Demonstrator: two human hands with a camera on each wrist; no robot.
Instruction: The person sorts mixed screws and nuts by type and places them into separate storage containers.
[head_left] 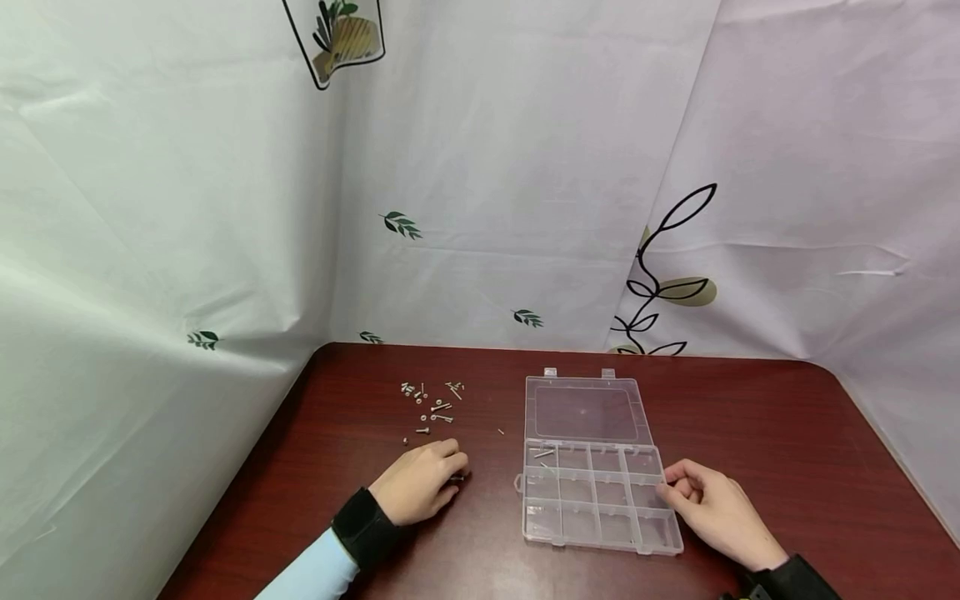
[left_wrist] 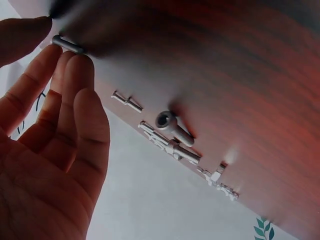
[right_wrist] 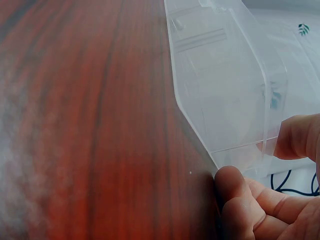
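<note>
On the table lies a clear plastic compartment box [head_left: 600, 503], its lid [head_left: 588, 410] laid back flat on the far side. A few thin screws [head_left: 543, 453] show in its far-left part. My right hand [head_left: 716, 508] pinches the box's right edge, with the thumb [right_wrist: 295, 137] at the wall and fingers curled at the outer side. Left of the box, my left hand [head_left: 426, 481] is low over the table. A small dark screw [left_wrist: 68, 45] lies at its fingertips; the thumb is apart from it. Beyond the left hand is a socket-head screw [left_wrist: 172, 127].
Loose screws and nuts [head_left: 442, 407] lie scattered beyond the left hand. One tiny screw [head_left: 501, 431] is by itself between that group and the box. White cloth [head_left: 487, 167] with leaf prints hangs behind the table [head_left: 750, 417] and along its sides.
</note>
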